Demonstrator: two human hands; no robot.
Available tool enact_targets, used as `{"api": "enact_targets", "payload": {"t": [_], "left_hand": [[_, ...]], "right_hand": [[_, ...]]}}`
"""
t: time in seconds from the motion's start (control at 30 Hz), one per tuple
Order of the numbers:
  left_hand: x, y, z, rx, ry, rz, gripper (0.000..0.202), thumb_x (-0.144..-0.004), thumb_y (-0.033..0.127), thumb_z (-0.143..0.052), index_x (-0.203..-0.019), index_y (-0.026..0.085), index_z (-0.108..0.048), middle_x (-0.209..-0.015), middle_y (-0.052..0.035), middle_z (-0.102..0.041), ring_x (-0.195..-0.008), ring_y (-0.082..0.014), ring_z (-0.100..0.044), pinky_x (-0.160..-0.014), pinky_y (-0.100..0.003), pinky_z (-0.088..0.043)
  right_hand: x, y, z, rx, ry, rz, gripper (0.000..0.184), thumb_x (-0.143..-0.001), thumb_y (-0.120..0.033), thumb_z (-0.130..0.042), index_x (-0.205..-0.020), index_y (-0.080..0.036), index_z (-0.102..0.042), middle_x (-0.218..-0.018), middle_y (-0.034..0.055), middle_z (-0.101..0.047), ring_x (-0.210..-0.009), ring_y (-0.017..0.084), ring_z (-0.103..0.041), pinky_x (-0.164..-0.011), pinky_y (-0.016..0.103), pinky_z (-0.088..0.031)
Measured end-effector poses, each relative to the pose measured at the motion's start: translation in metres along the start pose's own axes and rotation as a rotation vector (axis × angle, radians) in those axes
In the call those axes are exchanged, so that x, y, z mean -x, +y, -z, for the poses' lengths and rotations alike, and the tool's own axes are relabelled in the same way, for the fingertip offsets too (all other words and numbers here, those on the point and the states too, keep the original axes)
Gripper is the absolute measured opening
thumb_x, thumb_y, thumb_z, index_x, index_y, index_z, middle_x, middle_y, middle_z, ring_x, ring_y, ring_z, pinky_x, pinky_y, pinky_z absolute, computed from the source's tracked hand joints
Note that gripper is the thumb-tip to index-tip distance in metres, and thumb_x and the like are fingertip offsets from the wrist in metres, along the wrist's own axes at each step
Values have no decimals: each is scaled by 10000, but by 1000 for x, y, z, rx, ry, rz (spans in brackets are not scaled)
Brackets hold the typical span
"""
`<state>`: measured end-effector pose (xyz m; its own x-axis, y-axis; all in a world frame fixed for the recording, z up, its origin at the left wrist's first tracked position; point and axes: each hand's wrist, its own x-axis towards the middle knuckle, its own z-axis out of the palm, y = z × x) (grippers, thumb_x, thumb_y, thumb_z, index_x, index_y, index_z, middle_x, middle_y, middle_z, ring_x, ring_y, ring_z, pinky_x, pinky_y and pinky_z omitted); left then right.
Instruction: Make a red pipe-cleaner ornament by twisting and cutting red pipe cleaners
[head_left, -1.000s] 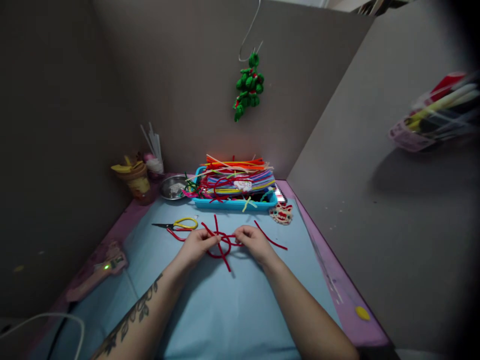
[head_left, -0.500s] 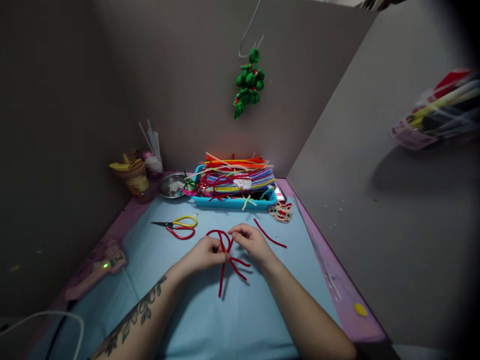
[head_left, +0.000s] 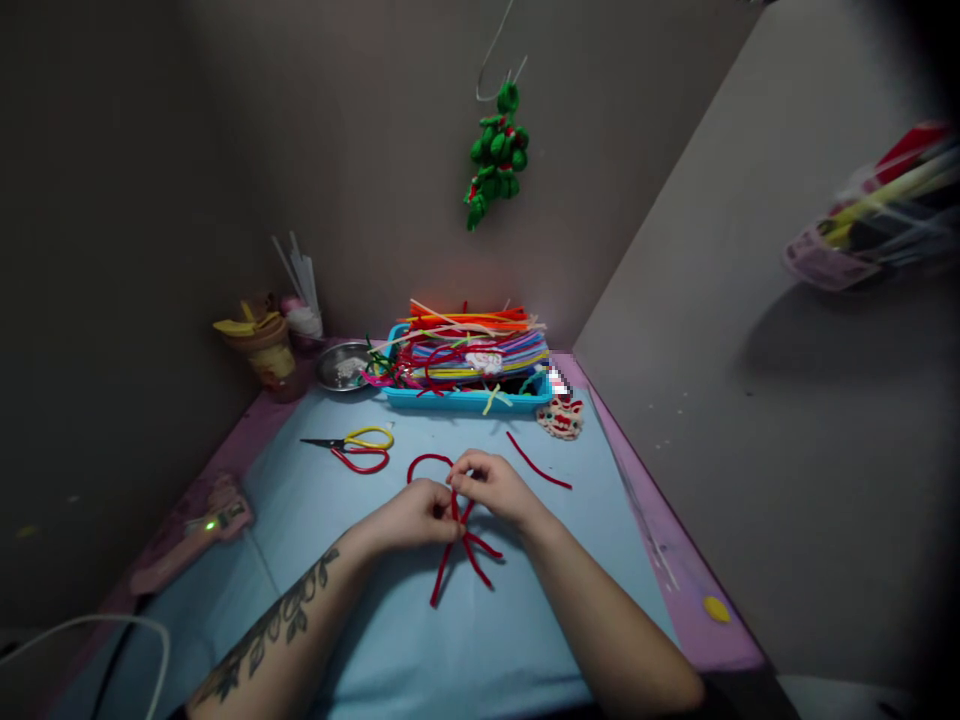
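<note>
Several red pipe cleaners (head_left: 480, 571) cross in a bundle over the blue mat, with a curved loop at the top and loose ends fanning downward. My left hand (head_left: 424, 515) pinches the bundle at its crossing between thumb and fingers. Above it, my right hand (head_left: 487, 485) is closed with thumb and fingertips on the upper part of the loop. The fingers partly hide where the strands meet. One separate red pipe cleaner (head_left: 538, 463) lies right of my right hand. Scissors (head_left: 360, 449) with one yellow and one red handle rest to the upper left.
A blue tray (head_left: 469, 401) piled with coloured pipe cleaners stands at the back. Beside it are a metal bowl (head_left: 341, 378) and a beige-red ornament (head_left: 560, 419). A pink glue gun (head_left: 199, 540) lies at left with its green light lit. A green ornament (head_left: 499, 155) hangs on the wall.
My hands and the red bundle have shifted slightly downward. My right hand has moved closer to the left, its fingertips now on the loop nearer the left thumb.
</note>
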<state>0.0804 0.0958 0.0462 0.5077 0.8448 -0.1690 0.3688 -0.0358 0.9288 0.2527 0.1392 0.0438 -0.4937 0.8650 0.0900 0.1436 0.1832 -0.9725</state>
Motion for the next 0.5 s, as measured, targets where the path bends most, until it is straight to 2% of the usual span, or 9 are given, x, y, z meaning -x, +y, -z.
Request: {"api": "enact_targets", "payload": {"t": [0.07, 0.13, 0.23, 0.33, 0.37, 0.4, 0.5], "left_hand": [[0, -2, -2, -18, -38, -5, 185, -668, 258, -615, -521, 168, -547, -467, 46, -411, -477, -98, -335, -456, -242, -247], [-1, -3, -3, -12, -45, -4, 210, -675, 268, -618, -513, 169, -528, -465, 53, -400, -476, -93, -327, -459, -238, -242], [-1, -3, -2, 14, -41, -1, 224, -670, 278, -635, -513, 167, -519, -479, 52, -424, -487, -92, -340, -471, -235, -250], [-2, -3, 2, 59, -41, 25, 259, -675, 334, -664, -522, 159, -549, -478, 49, -440, -484, -91, -346, -479, -236, -257], [-3, -4, 5, 84, -13, 39, 284, -675, 364, -677, -522, 156, -559, -471, 48, -440, -478, -91, -344, -479, -237, -257], [-4, -4, 7, 117, 43, 53, 309, -674, 396, -688, -523, 154, -570, -465, 47, -442, -474, -91, -345, -481, -238, -257], [-8, -9, 14, 286, 363, 74, 343, -667, 462, -712, -564, 147, -622, -486, 28, -507, -480, -97, -392, -496, -238, -278]], "right_hand": [[1, 0, -3, 4, -9, -25, 144, -738, -315, -682, -652, -201, -662, -684, 5, -601, -686, 167, -542, -655, 277, -389], [3, 0, -8, 26, 50, -1, 141, -743, -269, -665, -623, -203, -632, -680, 2, -581, -685, 166, -539, -668, 284, -396], [5, -4, -16, 145, 211, 115, 161, -758, -213, -634, -601, -212, -600, -689, 7, -556, -729, 180, -540, -727, 311, -409], [7, -6, -17, 189, 257, 206, 126, -787, -261, -629, -668, -224, -639, -787, 38, -598, -844, 210, -557, -830, 352, -411], [7, -6, -14, 152, 260, 214, 113, -796, -322, -635, -742, -227, -667, -876, 58, -622, -919, 226, -561, -869, 364, -407], [7, -3, -11, 92, 273, 205, 184, -804, -402, -630, -847, -232, -685, -989, 78, -630, -1006, 242, -555, -903, 372, -402], [4, 11, 0, -139, 400, 70, 515, -838, -626, -491, -1179, -256, -604, -1281, 98, -551, -1203, 262, -488, -953, 379, -391]]}}
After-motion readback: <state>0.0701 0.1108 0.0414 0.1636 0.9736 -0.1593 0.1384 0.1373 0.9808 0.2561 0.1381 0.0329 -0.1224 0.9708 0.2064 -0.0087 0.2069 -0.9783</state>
